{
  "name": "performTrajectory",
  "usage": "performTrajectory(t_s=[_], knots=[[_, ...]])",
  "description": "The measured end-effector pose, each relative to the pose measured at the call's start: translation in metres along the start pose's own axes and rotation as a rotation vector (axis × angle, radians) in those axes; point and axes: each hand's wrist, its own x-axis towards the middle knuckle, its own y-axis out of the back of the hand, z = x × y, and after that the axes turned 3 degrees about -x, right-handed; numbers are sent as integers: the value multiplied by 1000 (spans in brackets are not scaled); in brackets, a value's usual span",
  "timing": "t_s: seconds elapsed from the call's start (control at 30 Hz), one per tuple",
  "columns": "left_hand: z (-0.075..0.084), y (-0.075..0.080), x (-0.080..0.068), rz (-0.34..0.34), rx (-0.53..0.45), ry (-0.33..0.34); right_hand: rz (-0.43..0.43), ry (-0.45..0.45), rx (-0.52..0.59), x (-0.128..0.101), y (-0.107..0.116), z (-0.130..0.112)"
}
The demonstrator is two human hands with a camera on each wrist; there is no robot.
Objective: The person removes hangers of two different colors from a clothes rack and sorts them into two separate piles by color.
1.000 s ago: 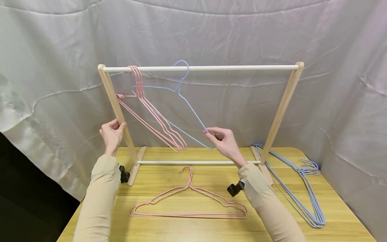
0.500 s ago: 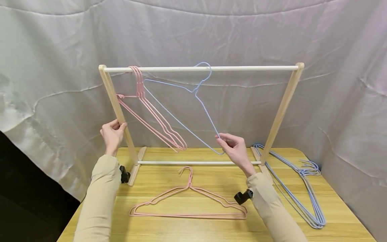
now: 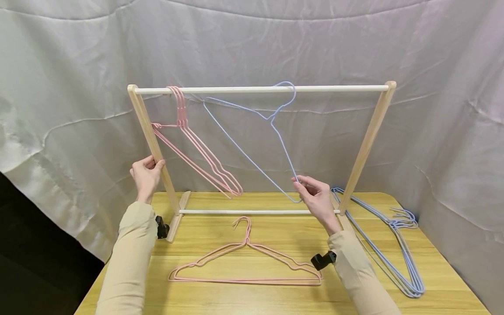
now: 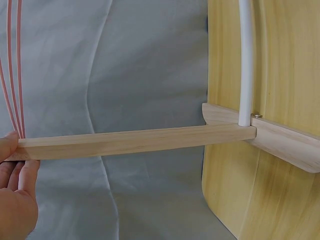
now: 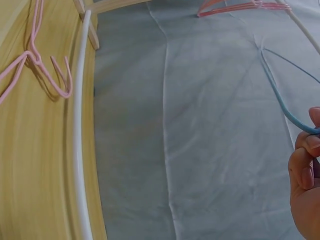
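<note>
My right hand [image 3: 316, 199] pinches the lower right corner of a light blue wire hanger [image 3: 271, 118]. Its hook sits over the white top rail [image 3: 236, 89] of a small garment rack, right of centre, and its far end points back and left. In the right wrist view the fingers [image 5: 312, 142] close on the blue wire. On the rack's left side my left hand [image 3: 146, 175] grips the wooden post [image 4: 115, 142] between thumb and fingers. Several pink hangers [image 3: 182, 117] hang bunched near the rail's left end.
On the wooden table in front of the rack lie pink hangers [image 3: 246, 240], stacked flat. A bundle of blue hangers [image 3: 395, 224] lies at the right, by the rack's right post [image 3: 368, 146]. A white lower bar [image 3: 256, 211] joins the posts; grey curtain [image 3: 315, 48] hangs behind.
My right hand has moved right, sliding the blue hanger along the rail away from the pink ones. The left hand stays on the post.
</note>
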Motion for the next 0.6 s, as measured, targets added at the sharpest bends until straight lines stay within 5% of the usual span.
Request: performTrajectory(t_s=[0.6], knots=[[0,0,1,6,23,3,94,65,77,-10,13,3]])
